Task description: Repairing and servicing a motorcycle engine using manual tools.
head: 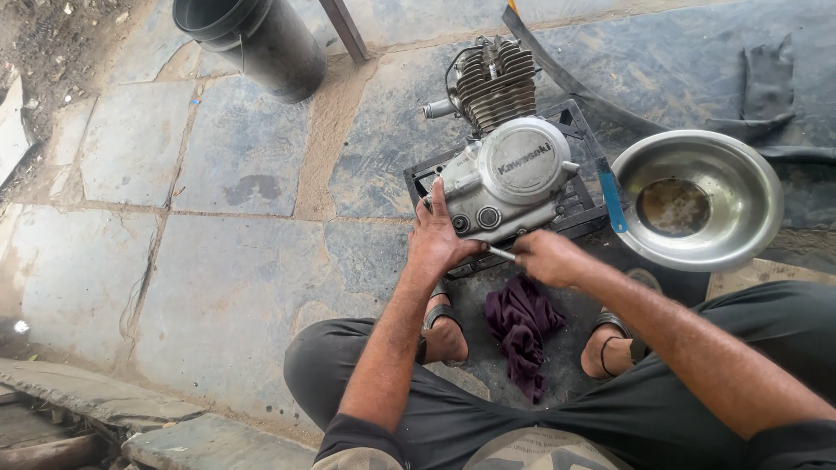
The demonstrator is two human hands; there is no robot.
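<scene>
Stone floor (pixel 218 287) bears crate (pixel 570 117), steel bowl (pixel 749 187), purple rag (pixel 522 331).

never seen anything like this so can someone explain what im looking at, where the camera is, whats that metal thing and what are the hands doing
The one picture comes from a camera worn on the person's head, looking down at their own arms, knees and sandalled feet as they squat on a stone floor. The metal thing is a motorcycle engine, silver, with a finned cylinder on top, sitting on a black plastic crate. The left hand rests on the engine's side cover. The right hand holds a thin metal tool, its tip by the cover's lower edge; its exact kind is too small to tell. Nearby: a dark purple rag between the feet, a steel bowl with brownish liquid, a blue-handled tool and a black bucket.
</scene>
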